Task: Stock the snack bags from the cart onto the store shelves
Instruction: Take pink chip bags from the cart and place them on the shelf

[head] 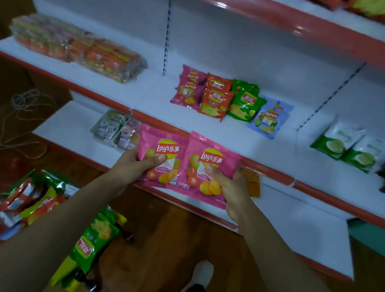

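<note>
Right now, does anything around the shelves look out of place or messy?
Yes. A loose cord lies tangled on the floor at far left, a possible trip hazard. An orange packet lies by itself on the bottom shelf, partly hidden behind the right hand and its pink bag. The shelved chip bags look orderly.

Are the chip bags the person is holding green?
No, the left hand grips the left pink bag and the right hand grips the right pink bag.
</note>
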A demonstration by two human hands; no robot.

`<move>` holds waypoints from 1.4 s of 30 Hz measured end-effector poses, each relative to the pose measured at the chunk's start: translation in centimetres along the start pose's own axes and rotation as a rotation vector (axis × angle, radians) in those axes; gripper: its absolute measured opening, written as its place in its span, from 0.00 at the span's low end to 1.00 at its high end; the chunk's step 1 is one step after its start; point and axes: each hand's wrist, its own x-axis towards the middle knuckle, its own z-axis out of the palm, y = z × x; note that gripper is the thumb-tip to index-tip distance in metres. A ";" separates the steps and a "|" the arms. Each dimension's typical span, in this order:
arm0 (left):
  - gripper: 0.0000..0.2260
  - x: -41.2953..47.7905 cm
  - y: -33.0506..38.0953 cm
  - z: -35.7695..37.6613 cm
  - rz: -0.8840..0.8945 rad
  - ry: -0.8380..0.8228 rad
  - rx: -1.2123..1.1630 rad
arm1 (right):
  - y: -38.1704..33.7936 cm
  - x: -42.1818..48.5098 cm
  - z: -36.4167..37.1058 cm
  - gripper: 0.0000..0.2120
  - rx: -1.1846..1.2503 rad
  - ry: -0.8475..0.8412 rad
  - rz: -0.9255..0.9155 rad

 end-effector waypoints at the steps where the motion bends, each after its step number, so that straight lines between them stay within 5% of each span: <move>1: 0.16 0.3 0.6 0.6 0.005 -0.015 0.017 | -0.3 -0.1 -0.5 0.25 0.015 0.023 -0.010; 10: 0.16 2.8 5.7 6.3 0.052 -0.101 0.105 | -3.7 0.3 -5.2 0.20 0.138 0.105 -0.058; 17: 0.07 4.8 10.2 9.7 0.144 -0.139 0.113 | -8.1 2.5 -7.5 0.15 0.199 0.094 -0.110; 29: 0.18 7.3 9.7 10.8 0.111 0.007 0.119 | -8.2 8.6 -9.1 0.20 0.123 0.008 -0.024; 42: 0.23 14.9 7.2 4.1 -0.016 0.165 0.128 | -6.5 17.1 -3.9 0.20 0.166 -0.061 0.152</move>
